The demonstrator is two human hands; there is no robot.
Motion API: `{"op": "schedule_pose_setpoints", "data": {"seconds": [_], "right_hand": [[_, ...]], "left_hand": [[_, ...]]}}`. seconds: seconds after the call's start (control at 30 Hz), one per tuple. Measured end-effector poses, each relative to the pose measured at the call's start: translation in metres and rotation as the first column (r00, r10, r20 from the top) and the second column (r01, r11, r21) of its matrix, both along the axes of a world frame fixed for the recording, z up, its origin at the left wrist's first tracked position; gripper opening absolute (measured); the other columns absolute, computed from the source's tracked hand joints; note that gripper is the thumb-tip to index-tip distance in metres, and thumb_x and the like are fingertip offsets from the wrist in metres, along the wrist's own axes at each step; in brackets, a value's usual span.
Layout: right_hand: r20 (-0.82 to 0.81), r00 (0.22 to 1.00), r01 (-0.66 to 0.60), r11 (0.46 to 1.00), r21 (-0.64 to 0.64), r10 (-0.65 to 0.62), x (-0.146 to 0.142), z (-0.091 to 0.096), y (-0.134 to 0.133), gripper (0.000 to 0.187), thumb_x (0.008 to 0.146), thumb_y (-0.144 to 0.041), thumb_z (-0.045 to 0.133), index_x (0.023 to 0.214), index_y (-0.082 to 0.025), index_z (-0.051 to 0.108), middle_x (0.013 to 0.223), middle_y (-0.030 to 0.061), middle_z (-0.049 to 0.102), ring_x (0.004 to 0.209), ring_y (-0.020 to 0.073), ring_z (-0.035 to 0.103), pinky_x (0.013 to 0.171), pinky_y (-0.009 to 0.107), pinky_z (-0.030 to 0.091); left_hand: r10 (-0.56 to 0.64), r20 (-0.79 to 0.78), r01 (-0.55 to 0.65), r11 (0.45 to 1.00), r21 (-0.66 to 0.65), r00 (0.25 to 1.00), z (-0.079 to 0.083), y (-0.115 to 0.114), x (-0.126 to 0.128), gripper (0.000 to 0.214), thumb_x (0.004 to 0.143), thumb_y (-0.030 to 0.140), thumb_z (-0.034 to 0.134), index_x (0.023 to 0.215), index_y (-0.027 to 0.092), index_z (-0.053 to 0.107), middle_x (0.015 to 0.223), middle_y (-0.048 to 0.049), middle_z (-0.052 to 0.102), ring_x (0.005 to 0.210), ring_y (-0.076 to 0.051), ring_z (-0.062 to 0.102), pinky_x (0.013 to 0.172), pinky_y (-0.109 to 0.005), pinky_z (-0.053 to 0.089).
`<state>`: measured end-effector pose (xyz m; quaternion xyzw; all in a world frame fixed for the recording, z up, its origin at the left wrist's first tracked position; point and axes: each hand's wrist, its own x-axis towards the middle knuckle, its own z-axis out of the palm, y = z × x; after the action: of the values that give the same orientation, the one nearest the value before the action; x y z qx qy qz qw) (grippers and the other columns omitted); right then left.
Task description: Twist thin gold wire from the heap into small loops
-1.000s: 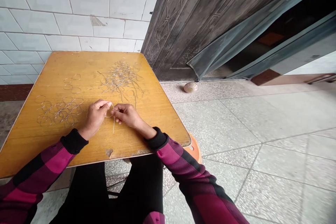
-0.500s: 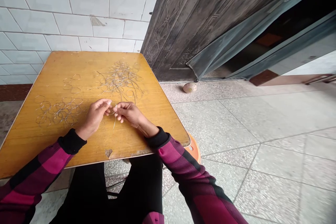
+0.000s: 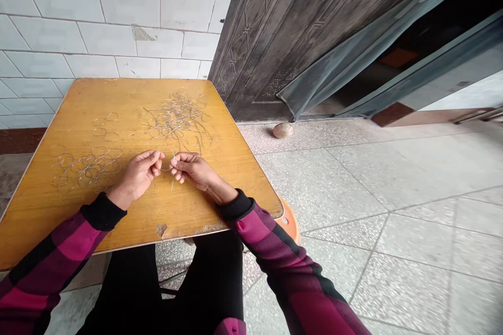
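Note:
Between my two hands is a thin wire [image 3: 172,184], bent into a loop with its tail hanging below the right fingers. My left hand [image 3: 139,172] pinches the loop's left side with thumb and fingertips. Pinched on the opposite side, the wire sits in my right hand [image 3: 192,169], where thumb and index finger close on it. Both hands hover just over the wooden table [image 3: 129,220]. Beyond them lies a tangled pile of thin wires [image 3: 178,115]. Left of my left hand is a spread of wire loops [image 3: 86,167].
A few separate wire loops [image 3: 105,126] lie on the table's left half. An orange stool [image 3: 288,222] shows under the right corner. A rounded stone [image 3: 283,130] rests on the floor by the dark door [image 3: 271,36]. White wall tiles [image 3: 118,5] stand behind the table.
My left hand has moved slightly left and down, and its fingers have closed together more. The right hand keeps its pinch on the wire, nearly unmoved. The view has shifted a little.

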<state>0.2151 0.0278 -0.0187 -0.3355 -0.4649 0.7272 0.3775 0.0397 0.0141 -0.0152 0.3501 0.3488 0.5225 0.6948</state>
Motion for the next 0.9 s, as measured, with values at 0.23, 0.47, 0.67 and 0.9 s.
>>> {"op": "schedule_pose_setpoints", "data": {"seconds": [0.23,0.47,0.67,0.9], "right_hand": [[-0.011,1.000,-0.009,0.999,-0.037,0.008,-0.0014,0.0016,-0.0013,0.032,0.065,-0.038,0.082,0.069,-0.013,0.063,0.060,-0.0026,0.064,0.046,0.0050,0.057,0.041,0.014,0.046],[-0.096,0.995,-0.034,0.993,-0.113,0.023,-0.0019,0.0011,0.0000,0.030,0.065,-0.033,0.084,0.072,-0.013,0.062,0.060,-0.0023,0.065,0.045,0.0049,0.058,0.040,0.012,0.046],[-0.169,0.985,-0.056,0.988,-0.145,0.031,-0.0003,0.0019,-0.0002,0.029,0.064,-0.031,0.085,0.073,-0.012,0.064,0.061,-0.0016,0.067,0.046,0.0044,0.059,0.041,0.010,0.047],[-0.177,0.983,-0.072,0.983,-0.168,0.042,0.0008,0.0037,-0.0024,0.024,0.069,-0.028,0.082,0.074,-0.013,0.064,0.061,-0.0019,0.067,0.046,0.0038,0.059,0.042,0.010,0.047]], "left_hand": [[-0.061,0.132,0.071,0.995,-0.072,0.989,-0.0015,0.0040,-0.0013,0.014,0.071,0.021,0.075,0.072,0.011,0.066,0.054,0.0020,0.055,0.048,-0.005,0.046,0.048,-0.016,0.038],[-0.104,0.164,0.104,0.995,0.011,0.981,-0.0018,0.0040,-0.0005,0.016,0.068,0.024,0.079,0.073,0.013,0.069,0.080,-0.0029,0.067,0.073,-0.011,0.059,0.070,-0.024,0.047],[-0.249,0.127,0.229,0.961,0.155,0.960,0.0030,0.0032,-0.0010,0.032,0.059,0.020,0.085,0.088,0.019,0.073,0.113,-0.0069,0.068,0.110,-0.021,0.056,0.089,-0.031,0.041],[-0.237,0.101,0.215,0.958,0.189,0.966,-0.0033,0.0062,-0.0007,0.031,0.063,0.024,0.084,0.092,0.022,0.073,0.113,-0.0046,0.069,0.112,-0.021,0.056,0.093,-0.033,0.040]]}}
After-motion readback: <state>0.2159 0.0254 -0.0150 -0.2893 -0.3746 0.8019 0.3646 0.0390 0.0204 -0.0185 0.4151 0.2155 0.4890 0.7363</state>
